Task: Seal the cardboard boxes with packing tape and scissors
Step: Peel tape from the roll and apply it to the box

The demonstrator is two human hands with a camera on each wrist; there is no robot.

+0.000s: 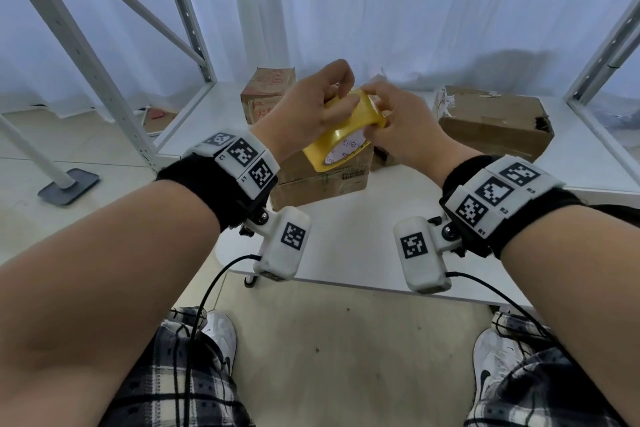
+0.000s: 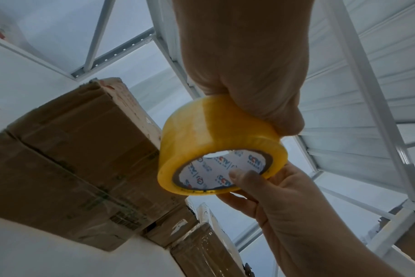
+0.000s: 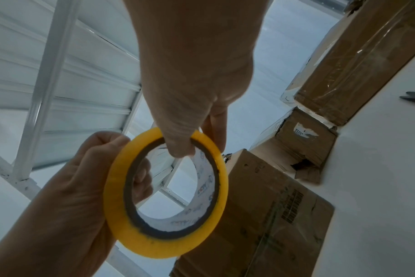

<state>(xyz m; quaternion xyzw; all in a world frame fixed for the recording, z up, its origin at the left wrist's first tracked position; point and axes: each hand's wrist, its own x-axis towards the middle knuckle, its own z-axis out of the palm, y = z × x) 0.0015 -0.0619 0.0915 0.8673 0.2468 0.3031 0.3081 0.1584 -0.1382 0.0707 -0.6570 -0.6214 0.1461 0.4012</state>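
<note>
On the white inner core of the round yellow packing tape roll (image 2: 219, 142) we read repeated "CCTV" logos. Our left hand (image 1: 311, 104) grips its outer band above the brown cardboard box (image 1: 322, 177), while our right hand (image 1: 398, 125) pinches its rim, thumb inside the core.

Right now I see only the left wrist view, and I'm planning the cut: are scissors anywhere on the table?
Observer: Right wrist view shows grey blade tips, likely scissors, on the white table at its right edge.
Operator: Which box looks worst?
Observer: Head view: the right-hand box has a torn hole at its corner.
Operator: Is the left hand's grip only outside the tape roll?
Observer: No; right wrist view shows left fingertips curled into the core.
</note>
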